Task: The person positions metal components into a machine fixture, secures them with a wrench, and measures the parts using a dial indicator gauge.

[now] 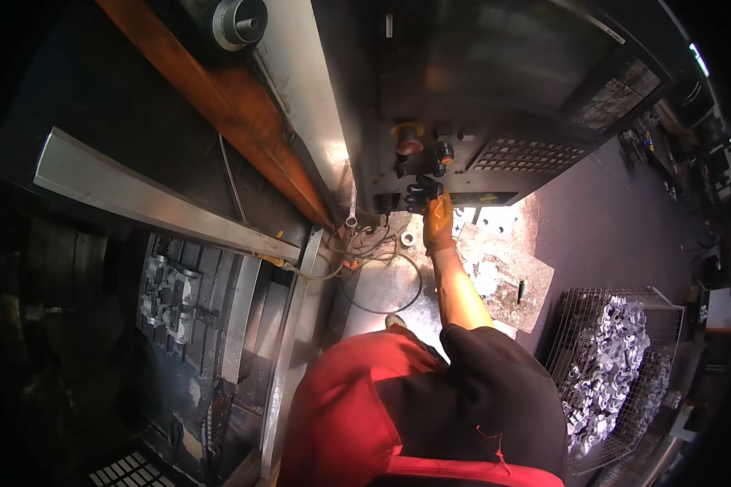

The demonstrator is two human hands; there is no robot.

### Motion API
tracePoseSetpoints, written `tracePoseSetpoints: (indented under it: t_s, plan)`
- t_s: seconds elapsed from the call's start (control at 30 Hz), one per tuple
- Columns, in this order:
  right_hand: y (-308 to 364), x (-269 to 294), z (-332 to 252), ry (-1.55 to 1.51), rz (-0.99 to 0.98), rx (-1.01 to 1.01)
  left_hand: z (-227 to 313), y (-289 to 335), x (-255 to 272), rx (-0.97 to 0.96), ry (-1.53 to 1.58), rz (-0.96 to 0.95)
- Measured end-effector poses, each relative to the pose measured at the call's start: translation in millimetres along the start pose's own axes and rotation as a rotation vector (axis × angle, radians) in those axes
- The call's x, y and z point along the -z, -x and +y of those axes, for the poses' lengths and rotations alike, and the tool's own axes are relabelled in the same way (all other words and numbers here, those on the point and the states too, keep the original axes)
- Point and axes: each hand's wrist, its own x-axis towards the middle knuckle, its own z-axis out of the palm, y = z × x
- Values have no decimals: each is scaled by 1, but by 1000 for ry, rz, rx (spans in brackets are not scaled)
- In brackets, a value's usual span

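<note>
My right hand (435, 213), in an orange and black work glove, reaches up to the lower edge of a dark machine control panel (487, 89). Its dark fingers are curled in at the panel, and whatever lies inside them is hidden. Just above the hand are a red mushroom-shaped stop button (409, 144) with a yellow surround and a small orange-tipped knob (444, 152). A grid of keys (528, 154) lies to the right of these. My left hand is out of the picture.
Left of me, metal parts (169, 300) sit on a fixture inside the machine. A wrench (352, 207) and a looped hose (418, 280) are below the panel. On the right, a wire basket (573, 325) holds a heap of metal parts (609, 373).
</note>
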Motion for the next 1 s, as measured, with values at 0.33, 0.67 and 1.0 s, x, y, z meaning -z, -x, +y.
tracePoseSetpoints:
  t_s: [0.33,0.67,1.0]
  plan:
    - [34,-77,-38,28,-228,-298,-92,-22,530,-179,613,1244]
    - [45,-326,-101,82,-835,-63,81,13,320,-437,351,1309]
    - [176,-349,-94,133,-1274,13,203,42,222,-578,989,781]
